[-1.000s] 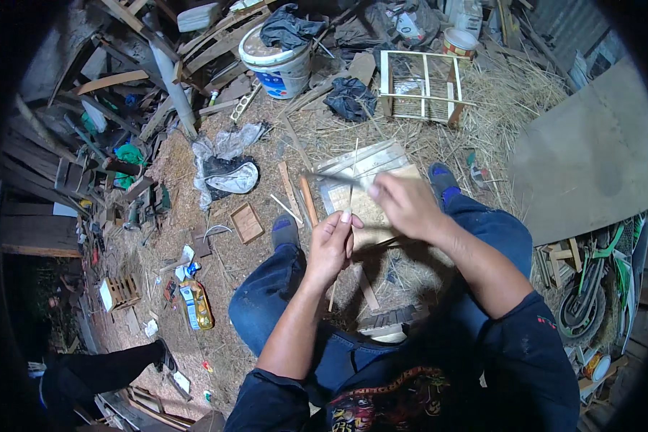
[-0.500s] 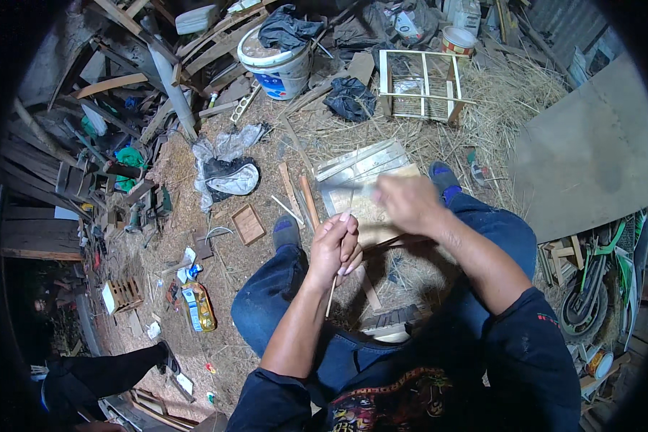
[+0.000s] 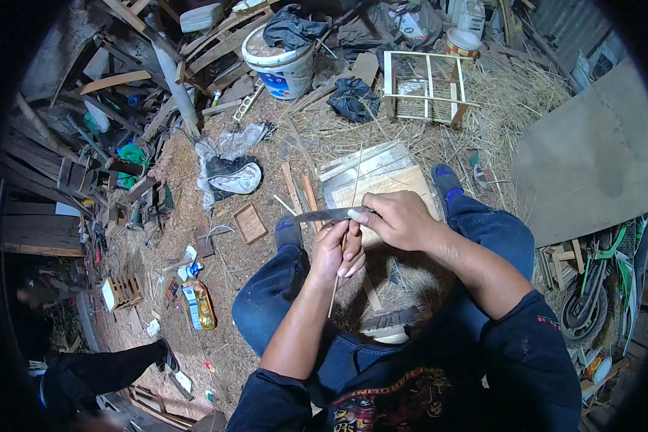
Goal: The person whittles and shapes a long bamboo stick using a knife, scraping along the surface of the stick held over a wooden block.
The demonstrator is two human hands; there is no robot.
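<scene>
My left hand (image 3: 333, 252) is closed around a thin wooden stick (image 3: 332, 299), whose lower end sticks out below the fist. In my right hand (image 3: 403, 222) is a knife, its flat grey blade (image 3: 322, 215) pointing left just above my left fingers. The right thumb rests along the blade's base. Whether the edge touches the stick I cannot tell. Beyond both hands a pale wooden board (image 3: 417, 189) lies on the ground between my feet, with thin strips (image 3: 360, 160) on its far part.
A small wooden box (image 3: 250, 223) and an oil bottle (image 3: 199, 305) lie to the left. Farther off stand a white bucket (image 3: 284, 72) and a slatted wooden cage (image 3: 423, 88). A large flat sheet (image 3: 590, 155) is at the right. Another person's leg (image 3: 115, 373) reaches in at lower left.
My right hand has come left and nearer to my left hand. The knife, smeared by motion before, now lies sharp across the top of my left fist.
</scene>
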